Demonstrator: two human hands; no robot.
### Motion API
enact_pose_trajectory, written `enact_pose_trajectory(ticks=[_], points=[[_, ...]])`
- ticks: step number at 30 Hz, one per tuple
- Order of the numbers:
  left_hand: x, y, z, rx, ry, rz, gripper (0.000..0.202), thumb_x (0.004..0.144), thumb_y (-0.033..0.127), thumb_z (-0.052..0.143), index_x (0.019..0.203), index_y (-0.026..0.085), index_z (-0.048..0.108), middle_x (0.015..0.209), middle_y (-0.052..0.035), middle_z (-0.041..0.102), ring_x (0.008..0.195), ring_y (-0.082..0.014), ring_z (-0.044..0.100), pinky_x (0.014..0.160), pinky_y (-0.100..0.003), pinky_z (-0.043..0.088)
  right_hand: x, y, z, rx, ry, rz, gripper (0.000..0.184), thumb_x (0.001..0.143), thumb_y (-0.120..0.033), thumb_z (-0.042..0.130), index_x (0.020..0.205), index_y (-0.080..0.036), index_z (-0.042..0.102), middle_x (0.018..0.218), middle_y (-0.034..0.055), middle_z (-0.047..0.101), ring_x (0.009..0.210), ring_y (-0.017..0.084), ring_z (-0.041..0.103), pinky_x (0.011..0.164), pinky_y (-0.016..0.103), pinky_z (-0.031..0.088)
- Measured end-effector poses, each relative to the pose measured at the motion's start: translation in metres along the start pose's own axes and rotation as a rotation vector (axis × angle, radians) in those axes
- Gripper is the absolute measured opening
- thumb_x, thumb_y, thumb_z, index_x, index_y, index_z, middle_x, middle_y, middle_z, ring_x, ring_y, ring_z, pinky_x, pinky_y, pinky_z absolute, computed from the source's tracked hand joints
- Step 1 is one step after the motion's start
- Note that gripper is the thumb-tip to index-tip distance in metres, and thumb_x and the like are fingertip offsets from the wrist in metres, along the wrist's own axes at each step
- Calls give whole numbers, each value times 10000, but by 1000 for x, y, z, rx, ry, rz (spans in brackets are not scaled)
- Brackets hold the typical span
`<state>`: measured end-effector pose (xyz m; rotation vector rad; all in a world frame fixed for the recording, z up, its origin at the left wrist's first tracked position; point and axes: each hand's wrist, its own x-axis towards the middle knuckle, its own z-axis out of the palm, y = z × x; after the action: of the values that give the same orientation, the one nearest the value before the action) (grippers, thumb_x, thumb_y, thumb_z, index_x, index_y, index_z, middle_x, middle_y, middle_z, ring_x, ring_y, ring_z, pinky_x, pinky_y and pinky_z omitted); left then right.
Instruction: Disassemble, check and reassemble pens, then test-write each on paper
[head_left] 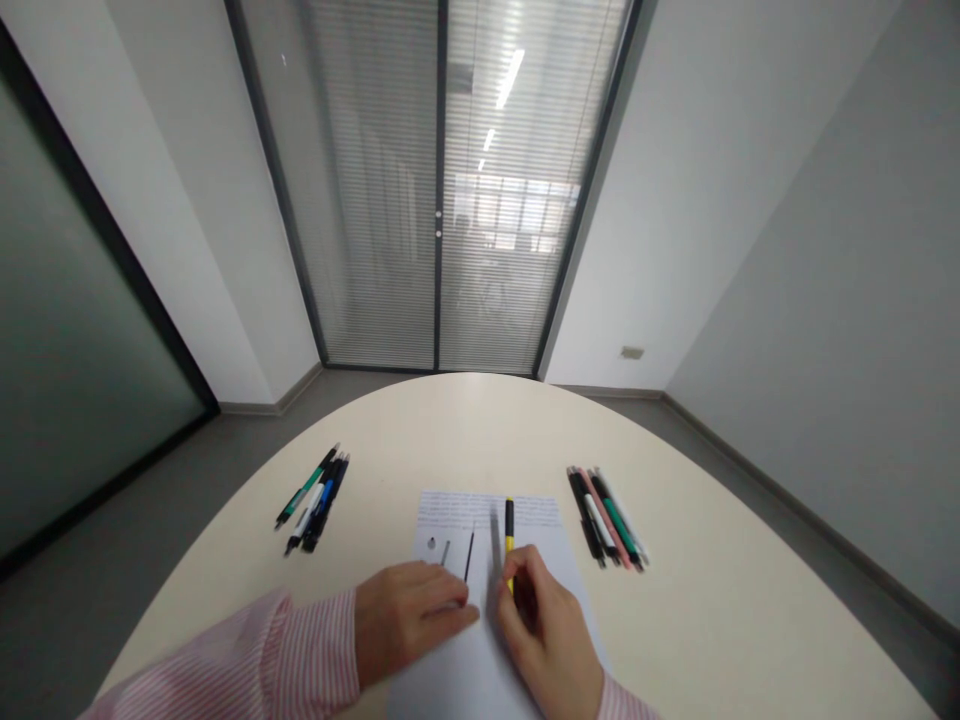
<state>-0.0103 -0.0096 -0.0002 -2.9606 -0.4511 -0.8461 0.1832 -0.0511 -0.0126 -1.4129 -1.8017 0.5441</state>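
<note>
My right hand (546, 630) pinches a yellow and black pen (510, 520) between thumb and fingertips, holding it upright over the paper. The black end points away from me. My left hand (415, 612) rests low over the sheet, fingers stretched out and thumb slightly apart. Its fingertips are beside the near end of a thin dark pen refill (469, 557); whether they touch it I cannot tell. A small spring (445, 552) and a tiny dark pen part (431, 543) lie just beyond the left hand. Beneath everything is a white sheet of paper (442, 680) with writing along its far edge.
Several pens (316, 505) lie grouped on the left of the round cream table (480, 430). On the right is another group of pens (609, 520), in black, white, pink and green. Glass panels with blinds (390, 200) stand behind the table.
</note>
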Motion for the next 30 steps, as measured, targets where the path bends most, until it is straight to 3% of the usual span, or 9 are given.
enact_pose_trajectory(ticks=[5,11,14,17,19,24,27,30], points=[[1,-2,4,124,0,106,217,938,90,379,898,110,591,728,-69,644,647,-159,610,610,-269,507,3,2,-2,191,82,93,75,856,-259,451,806,-228,404,582,-81,396,481,113,431,471,217,356],[4,2,-2,136,-20,187,262,912,51,363,832,90,609,770,-97,669,646,-174,614,592,-293,511,4,6,1,324,101,157,173,835,-285,477,956,-231,366,575,-103,356,480,119,404,473,218,352],[3,6,-3,99,-33,204,234,903,65,392,825,91,611,818,-109,689,695,-201,636,585,-312,512,3,7,1,317,75,171,209,834,-304,482,989,-227,364,562,-106,371,476,121,399,481,223,355],[-1,13,-6,-92,83,201,206,928,107,387,891,112,589,845,-124,702,753,-212,660,615,-315,527,3,4,-2,282,63,161,229,843,-329,489,1025,-206,425,585,-77,469,493,128,443,494,231,374],[-3,16,-9,-315,263,44,157,945,159,401,951,154,559,860,-110,709,773,-194,671,662,-297,544,4,1,-4,264,39,139,214,844,-329,496,1009,-193,494,639,-37,557,516,133,483,495,231,387],[-1,9,-19,-692,838,-655,48,909,252,523,921,207,537,838,-48,683,764,-192,675,666,-312,566,5,-4,-8,253,26,47,121,810,-223,515,884,-188,604,748,19,654,661,163,594,602,235,459],[3,-3,-21,-829,990,-814,131,885,313,564,909,184,549,851,-34,652,762,-187,680,662,-307,572,4,-3,-8,225,22,25,134,795,-192,522,883,-189,622,787,32,672,716,177,617,646,243,477],[3,-8,-20,-892,1026,-842,157,871,330,589,915,186,543,855,-19,637,772,-185,684,667,-306,578,3,-1,-7,184,5,10,166,781,-166,520,899,-186,634,822,40,683,747,185,629,668,251,487]])
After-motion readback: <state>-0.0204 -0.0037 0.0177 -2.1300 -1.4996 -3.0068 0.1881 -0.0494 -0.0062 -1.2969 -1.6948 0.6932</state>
